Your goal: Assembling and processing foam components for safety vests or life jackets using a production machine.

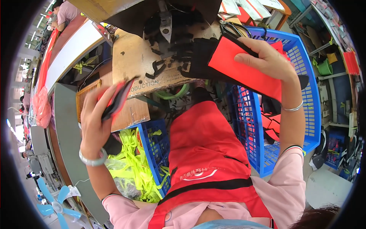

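Note:
My left hand (90,122) is closed around a red-and-black fabric piece (119,98), slightly blurred, held beyond the left edge of the worn work board (131,57). In my right hand (272,63) is a flat red fabric piece with black edging (230,57), gripped between the thumb on top and fingers mostly hidden beneath. Black fabric (200,57) lies on the board just left of that piece. Black scraps (158,69) litter the board below a pointed metal machine part (165,30), which stands at the far middle.
On the right, a large blue plastic basket (310,95) contains red and black pieces. Neon yellow strips (133,160) fill a blue crate (154,139) by my left forearm. A red apron (207,141) covers my lap. Far left are a blue fan (57,206) and another person (66,15).

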The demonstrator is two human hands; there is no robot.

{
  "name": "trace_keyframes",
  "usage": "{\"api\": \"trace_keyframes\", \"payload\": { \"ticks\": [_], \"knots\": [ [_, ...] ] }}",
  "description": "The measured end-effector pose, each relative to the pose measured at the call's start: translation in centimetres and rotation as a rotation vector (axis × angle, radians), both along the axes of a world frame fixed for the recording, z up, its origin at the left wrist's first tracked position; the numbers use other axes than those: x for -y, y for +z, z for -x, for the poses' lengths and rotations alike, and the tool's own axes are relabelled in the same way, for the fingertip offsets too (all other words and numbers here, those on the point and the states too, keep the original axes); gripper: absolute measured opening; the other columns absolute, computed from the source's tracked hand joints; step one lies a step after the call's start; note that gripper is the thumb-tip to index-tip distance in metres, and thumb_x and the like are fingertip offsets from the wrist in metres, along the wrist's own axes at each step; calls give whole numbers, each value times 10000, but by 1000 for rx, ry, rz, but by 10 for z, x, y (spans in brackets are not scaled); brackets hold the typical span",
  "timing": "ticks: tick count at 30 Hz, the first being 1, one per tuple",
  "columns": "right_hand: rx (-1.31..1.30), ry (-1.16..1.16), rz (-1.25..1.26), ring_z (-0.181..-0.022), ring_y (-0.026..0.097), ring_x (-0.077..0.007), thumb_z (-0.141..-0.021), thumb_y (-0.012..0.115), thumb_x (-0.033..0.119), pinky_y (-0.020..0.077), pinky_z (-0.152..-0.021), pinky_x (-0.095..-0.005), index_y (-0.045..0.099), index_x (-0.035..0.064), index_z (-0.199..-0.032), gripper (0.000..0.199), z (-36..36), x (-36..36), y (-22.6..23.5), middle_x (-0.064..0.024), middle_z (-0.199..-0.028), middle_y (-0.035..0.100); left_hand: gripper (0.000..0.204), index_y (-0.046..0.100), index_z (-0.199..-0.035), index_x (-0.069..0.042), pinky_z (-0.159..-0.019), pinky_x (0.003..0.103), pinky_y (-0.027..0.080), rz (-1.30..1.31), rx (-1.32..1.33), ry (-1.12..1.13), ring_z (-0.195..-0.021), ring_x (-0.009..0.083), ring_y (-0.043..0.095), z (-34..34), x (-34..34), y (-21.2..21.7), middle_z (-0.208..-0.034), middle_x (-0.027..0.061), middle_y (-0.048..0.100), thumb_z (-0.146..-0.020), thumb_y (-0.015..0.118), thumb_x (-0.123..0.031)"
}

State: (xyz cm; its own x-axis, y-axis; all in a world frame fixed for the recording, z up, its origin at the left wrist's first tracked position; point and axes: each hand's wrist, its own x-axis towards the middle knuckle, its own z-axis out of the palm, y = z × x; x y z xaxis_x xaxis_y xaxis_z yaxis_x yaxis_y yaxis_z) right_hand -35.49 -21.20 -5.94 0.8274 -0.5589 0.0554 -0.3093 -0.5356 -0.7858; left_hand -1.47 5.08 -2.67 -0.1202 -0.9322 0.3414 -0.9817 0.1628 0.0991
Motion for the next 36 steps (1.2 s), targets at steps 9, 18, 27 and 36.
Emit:
{"api": "trace_keyframes", "payload": {
  "ticks": [9,18,27,36],
  "knots": [
    [195,-80,22,-737,427,-161,-915,689,294,425,-697,-318,540,-35,-962,364,-11,-25,-20,-95,-788,556,450,555,-1200,39,-902,420,500,-380,-1619,-241,-1032,305,644,39,-46,-75,-1091,209,656,-799,735,-54],
    [144,-153,215,-725,508,-349,-891,686,342,434,-689,-393,556,-53,-981,426,-21,-25,10,-215,-816,594,419,669,-1131,39,-977,456,494,-174,-1557,-416,-1176,335,609,3,34,-60,-1412,304,469,-808,752,-213],
    [48,-175,381,-872,618,-417,-886,668,377,480,-757,-445,604,-28,-1115,469,-27,-29,17,-254,-929,654,406,664,-1152,10,-957,425,511,-243,-1616,-554,-1149,284,612,24,90,-78,-1560,257,261,-793,763,-154],
    [35,-133,288,-897,635,-408,-885,666,377,498,-800,-439,611,-30,-1133,480,-29,-20,18,-231,-930,669,374,629,-1090,51,-946,488,521,-231,-1647,-594,-1071,317,634,5,100,-91,-1171,171,556,-788,765,-125]
  ]
}}
